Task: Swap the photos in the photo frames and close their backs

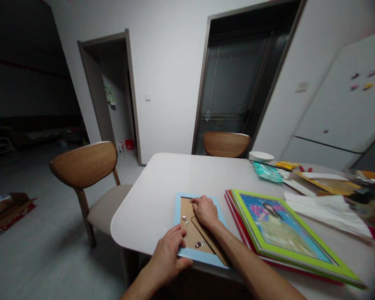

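Note:
A light-blue picture frame point(176, 214) lies face down at the table's near edge, its brown backing board point(193, 233) facing up. Small metal clips point(185, 220) show on the board, and a stand leg lies along it, partly under my right forearm. My left hand point(168, 250) grips the frame's near left corner, thumb along the near edge and fingers over the left side. At the far end of the board, my right hand point(205, 210) has its fingers bent and closed at another metal clip point(192, 201), which the fingertips partly hide.
Right of the blue frame, a green picture frame point(248, 216) with a painted figure rests on a red frame point(237, 225). Beyond are a teal packet point(268, 171), a white bowl point(261, 156) and white paper point(325, 210). Wooden chairs point(84, 164) stand left and behind the table point(187, 173).

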{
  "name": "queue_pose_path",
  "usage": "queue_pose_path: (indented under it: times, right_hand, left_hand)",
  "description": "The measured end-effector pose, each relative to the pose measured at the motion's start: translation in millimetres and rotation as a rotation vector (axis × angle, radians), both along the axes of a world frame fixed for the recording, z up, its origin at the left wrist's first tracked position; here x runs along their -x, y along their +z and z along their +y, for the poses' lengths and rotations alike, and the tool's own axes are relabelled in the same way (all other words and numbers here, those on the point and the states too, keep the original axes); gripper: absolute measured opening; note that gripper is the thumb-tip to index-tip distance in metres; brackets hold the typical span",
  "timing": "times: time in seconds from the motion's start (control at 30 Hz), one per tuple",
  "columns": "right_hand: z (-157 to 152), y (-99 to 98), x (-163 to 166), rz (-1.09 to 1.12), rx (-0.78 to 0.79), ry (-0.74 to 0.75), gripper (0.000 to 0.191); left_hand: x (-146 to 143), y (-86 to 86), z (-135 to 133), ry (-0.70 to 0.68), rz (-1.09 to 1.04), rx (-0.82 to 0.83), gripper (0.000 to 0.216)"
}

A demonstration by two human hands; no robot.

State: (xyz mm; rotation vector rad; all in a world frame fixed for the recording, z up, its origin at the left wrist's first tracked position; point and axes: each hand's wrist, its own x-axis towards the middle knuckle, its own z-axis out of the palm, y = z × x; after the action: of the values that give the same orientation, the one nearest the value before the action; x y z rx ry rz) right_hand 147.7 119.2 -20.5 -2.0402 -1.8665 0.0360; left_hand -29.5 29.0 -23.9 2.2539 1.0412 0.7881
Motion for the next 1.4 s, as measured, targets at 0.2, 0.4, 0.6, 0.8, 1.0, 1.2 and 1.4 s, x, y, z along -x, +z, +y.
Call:
queue_pose_path:
  times: [0.2,0.4,0.6,0.8,1.0,1.2,1.4]
  right_hand:
    - [-33.2,16.6,-2.4,0.013,-0.029,0.114,0.035]
    - [-84.1,22.6,-11.8,0.023,0.076,0.233,0.032]
    - [-82.6,27.4,-14.5,0.068,0.055,0.214,0.036]
    - [-84.2,52.7,-3.1,0.104,-0.022,0.196,0.031]
    - [-84.4,52.7,-0.3,0.208,-0.192,0.335,0.029]
    - [-79.1,13.1,-43.1,-0.002,-0.080,0.096,0.040]
    - [-76.3,4.5,-44.9,-0.035,0.091,0.008,0.045]
  left_hand:
    - [0.3,-2.6,-0.5,0.008,-0.035,-0.006,0.029]
    - [-1.1,-0.2,-3.4,0.022,-0.020,0.006,0.028]
    - [-1.5,6.4,-7.5,0.047,-0.069,0.063,0.031]
    - [-12.3,22.8,6.5,0.180,-0.447,0.223,0.031]
    - [10.5,30.9,28.3,0.266,-0.803,0.491,0.038]
    - [73.4,18.1,36.1,0.438,-0.613,0.456,0.041]
    - [97.1,10.2,46.3,0.469,-0.377,0.352,0.035]
